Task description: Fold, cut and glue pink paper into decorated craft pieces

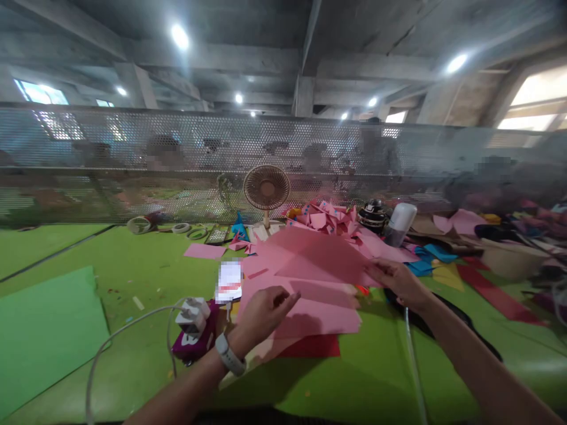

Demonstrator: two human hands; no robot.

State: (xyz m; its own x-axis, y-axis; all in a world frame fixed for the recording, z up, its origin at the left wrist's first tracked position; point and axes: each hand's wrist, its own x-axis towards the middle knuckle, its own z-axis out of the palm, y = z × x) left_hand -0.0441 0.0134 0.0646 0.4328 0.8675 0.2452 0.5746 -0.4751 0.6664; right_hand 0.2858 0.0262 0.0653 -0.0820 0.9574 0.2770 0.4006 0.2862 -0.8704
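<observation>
My right hand [401, 282] pinches the right corner of a pink paper sheet [325, 255], which is raised and tilted over other paper. Below it lie more pink sheets [330, 313], loosely stacked, and the edge of a red sheet [315, 346] shows beneath them. Over the left part of this stack hovers my left hand [266, 308], fingers loosely curled and thumb stretched out to the right, with nothing seen in it. A watch with a pale strap [230, 355] is on that wrist. Left of the stack lies a phone [229, 281] with a lit, blurred screen.
A purple power strip [188, 348] with a white plug and cables lies at the left. Behind the sheets are a small fan [266, 188], a heap of folded pink pieces [325, 217] and a white-topped bottle [401, 223]. A green sheet [48, 336] lies far left. A perforated metal screen [186, 177] borders the table.
</observation>
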